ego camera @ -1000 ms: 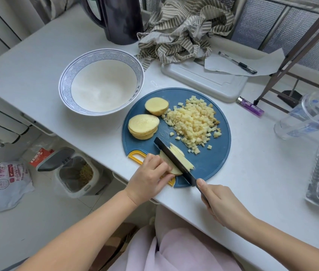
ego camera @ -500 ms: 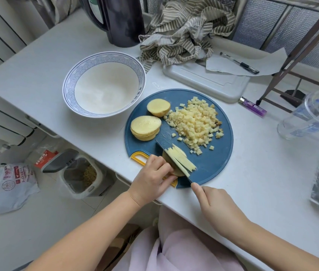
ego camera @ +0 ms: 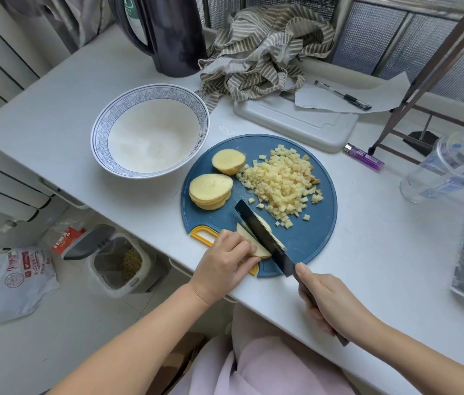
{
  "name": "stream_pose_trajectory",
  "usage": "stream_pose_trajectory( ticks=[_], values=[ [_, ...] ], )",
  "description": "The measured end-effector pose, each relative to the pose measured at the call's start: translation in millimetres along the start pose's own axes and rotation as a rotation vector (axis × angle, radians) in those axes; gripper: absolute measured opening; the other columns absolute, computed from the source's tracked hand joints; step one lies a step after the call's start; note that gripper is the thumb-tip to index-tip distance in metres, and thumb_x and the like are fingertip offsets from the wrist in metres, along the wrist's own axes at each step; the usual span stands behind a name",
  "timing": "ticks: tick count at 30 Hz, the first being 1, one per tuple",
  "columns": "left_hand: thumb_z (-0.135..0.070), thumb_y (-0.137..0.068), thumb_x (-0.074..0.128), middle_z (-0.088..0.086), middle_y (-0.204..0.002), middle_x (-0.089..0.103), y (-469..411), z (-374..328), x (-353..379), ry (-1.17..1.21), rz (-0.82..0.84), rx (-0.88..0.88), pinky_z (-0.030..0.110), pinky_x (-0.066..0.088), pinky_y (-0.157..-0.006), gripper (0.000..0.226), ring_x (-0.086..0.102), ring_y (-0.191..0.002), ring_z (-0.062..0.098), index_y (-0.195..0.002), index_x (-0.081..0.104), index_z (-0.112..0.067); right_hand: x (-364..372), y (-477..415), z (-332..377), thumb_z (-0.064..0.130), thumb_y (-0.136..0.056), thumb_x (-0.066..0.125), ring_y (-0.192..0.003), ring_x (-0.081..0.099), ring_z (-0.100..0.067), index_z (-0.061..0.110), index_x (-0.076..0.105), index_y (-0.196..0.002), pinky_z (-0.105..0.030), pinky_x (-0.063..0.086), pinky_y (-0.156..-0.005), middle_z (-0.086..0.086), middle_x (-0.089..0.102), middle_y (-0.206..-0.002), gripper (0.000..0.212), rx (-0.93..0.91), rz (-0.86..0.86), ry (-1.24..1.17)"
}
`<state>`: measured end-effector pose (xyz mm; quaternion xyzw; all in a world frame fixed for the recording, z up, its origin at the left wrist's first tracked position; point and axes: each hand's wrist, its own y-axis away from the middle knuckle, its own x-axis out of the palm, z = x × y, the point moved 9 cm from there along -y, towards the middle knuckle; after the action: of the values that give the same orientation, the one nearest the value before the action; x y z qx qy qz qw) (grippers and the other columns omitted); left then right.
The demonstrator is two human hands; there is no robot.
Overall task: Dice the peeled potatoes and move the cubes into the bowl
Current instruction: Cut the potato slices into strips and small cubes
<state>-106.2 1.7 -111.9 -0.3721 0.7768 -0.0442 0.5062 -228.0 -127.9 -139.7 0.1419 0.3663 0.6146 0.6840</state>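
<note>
A round blue cutting board (ego camera: 310, 240) lies near the table's front edge. On it are a heap of potato cubes (ego camera: 282, 181), a stack of potato slices (ego camera: 210, 189) and a potato end piece (ego camera: 228, 161). My left hand (ego camera: 225, 263) holds down a small stack of potato slices (ego camera: 249, 240) at the board's near edge. My right hand (ego camera: 327, 303) grips the handle of a black knife (ego camera: 262, 232), whose blade lies across those slices. The white bowl (ego camera: 151, 132) with a blue rim pattern stands left of the board and holds nothing.
A white tray (ego camera: 296, 124) with paper and a pen (ego camera: 341, 95) lies behind the board, beside a striped cloth (ego camera: 262, 49) and a dark kettle (ego camera: 165, 32). A purple lighter (ego camera: 364, 156) and clear plastic containers (ego camera: 452, 166) are at the right. A bin (ego camera: 114, 260) stands on the floor.
The knife blade went down through the held slices and has come up again, now lying a little further left across them. My left hand has stayed on the slices.
</note>
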Motion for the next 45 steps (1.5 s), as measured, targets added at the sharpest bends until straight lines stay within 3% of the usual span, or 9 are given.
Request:
stream_pose_trajectory(
  ticks=[13, 18, 30, 38, 42, 45],
  values=[
    [-0.025, -0.088, 0.064, 0.005, -0.084, 0.056, 2.5, 0.7, 0.5, -0.02, -0.022, 0.015, 0.022, 0.038, -0.078, 0.017, 0.044, -0.083, 0.018, -0.089, 0.058, -0.009, -26.7, 3.3, -4.5, 0.069, -0.093, 0.033, -0.042, 0.026, -0.018, 0.012, 0.033, -0.063, -0.03, 0.022, -0.045, 0.0, 0.031, -0.048, 0.065, 0.041, 0.098, 0.068],
    [-0.026, -0.089, 0.062, 0.004, -0.083, 0.055, 2.2, -0.1, -0.8, -0.031, -0.028, 0.007, 0.022, 0.037, -0.076, 0.018, 0.042, -0.082, 0.017, -0.087, 0.058, -0.009, -22.3, 7.8, 1.2, 0.062, -0.096, 0.034, -0.042, 0.021, -0.018, 0.01, 0.034, -0.064, -0.021, 0.024, -0.04, -0.001, 0.028, -0.049, 0.061, 0.046, 0.146, 0.053],
    [-0.024, -0.089, 0.062, 0.003, -0.08, 0.054, 0.6, -1.5, -2.3, 0.009, -0.025, -0.001, 0.023, 0.034, -0.073, 0.012, 0.037, -0.077, 0.016, -0.089, 0.054, -0.015, -9.7, 9.5, 5.9, 0.063, -0.097, 0.03, -0.041, 0.021, -0.017, 0.014, 0.031, -0.065, -0.021, 0.024, -0.04, 0.003, 0.028, -0.046, 0.058, 0.064, 0.157, 0.088],
    [-0.022, -0.09, 0.062, 0.001, -0.084, 0.059, -0.7, -0.3, -1.2, 0.014, 0.003, -0.018, 0.024, 0.036, -0.072, 0.017, 0.041, -0.073, 0.017, -0.085, 0.068, -0.007, -9.9, 14.0, 21.5, 0.067, -0.089, 0.029, -0.05, 0.023, -0.015, 0.013, 0.029, -0.066, -0.017, 0.025, -0.046, 0.001, 0.025, -0.056, 0.058, -0.043, 0.068, 0.19],
    [-0.02, -0.089, 0.064, 0.002, -0.083, 0.058, -2.4, -0.7, -3.1, 0.025, -0.006, -0.016, 0.021, 0.033, -0.074, 0.015, 0.039, -0.075, 0.015, -0.082, 0.066, -0.007, -14.9, 15.2, 21.5, 0.052, -0.099, 0.033, -0.039, 0.02, -0.009, 0.011, 0.029, -0.068, -0.015, 0.021, -0.037, 0.007, 0.023, -0.049, 0.052, 0.023, 0.098, 0.11],
    [-0.018, -0.087, 0.065, 0.001, -0.082, 0.056, -2.8, -3.5, -5.2, 0.045, -0.016, 0.008, 0.022, 0.033, -0.074, 0.01, 0.039, -0.075, 0.014, -0.083, 0.062, -0.009, -15.8, 15.7, 23.5, 0.054, -0.098, 0.034, -0.041, 0.018, -0.012, 0.007, 0.031, -0.069, -0.017, 0.02, -0.036, 0.004, 0.023, -0.049, 0.055, 0.042, 0.117, 0.091]
  ],
)
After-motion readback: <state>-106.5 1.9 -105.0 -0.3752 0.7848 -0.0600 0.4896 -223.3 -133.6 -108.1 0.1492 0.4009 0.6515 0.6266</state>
